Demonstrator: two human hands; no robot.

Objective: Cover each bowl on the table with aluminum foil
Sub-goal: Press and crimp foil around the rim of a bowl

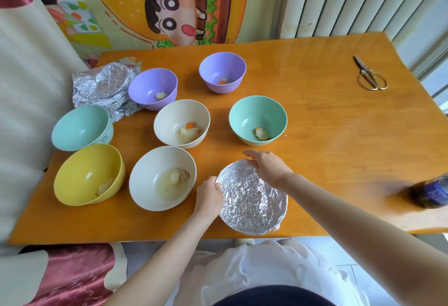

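Touching the foil-covered bowl (pixel 252 201) are left hand (pixel 209 194) and right hand (pixel 268 168)

On the table (pixel 315 102): foil-covered bowl (pixel 252 199) at six o'clock, seven open bowls (pixel 174 116) from nine to twelve, loose foil (pixel 101 85) at ten, scissors (pixel 369 76) at two.

You're getting open surface (pixel 327 116) right of the green bowl (pixel 258 120), with scissors (pixel 371 76) and bottle (pixel 431 193) sitting at its far edges. Leftward, the middle white bowl (pixel 181 123) and neighbours are crowding tight.
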